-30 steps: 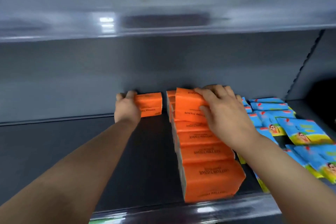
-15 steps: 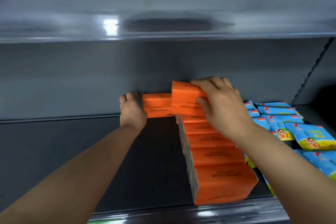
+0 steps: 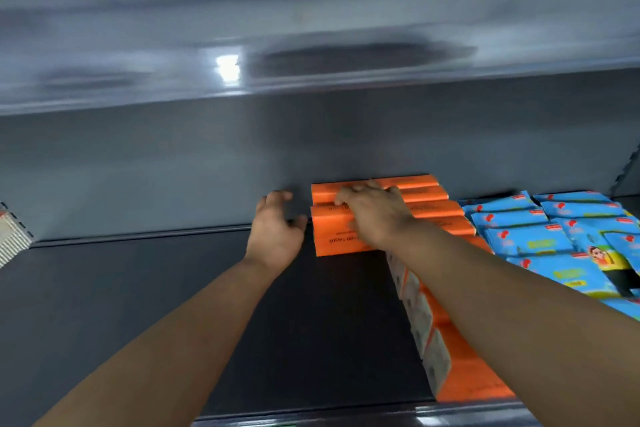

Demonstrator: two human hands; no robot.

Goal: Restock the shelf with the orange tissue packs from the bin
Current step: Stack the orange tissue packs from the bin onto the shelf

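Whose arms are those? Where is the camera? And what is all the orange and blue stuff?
There is no machine here: those are a person's two bare arms. The camera sits on the person's head and looks forward and down, so you see nearly what they see.

They are reaching into a dark shelf. The orange things are tissue packs. One row runs from the back wall to the front edge, and a few more lie beside it at the back.

The right hand rests on top of those back packs. The left hand is just beside them with loose fingers, holding nothing.

To the right lie blue packs with a cartoon figure on them. Overhead is the upper shelf, grey and shiny.
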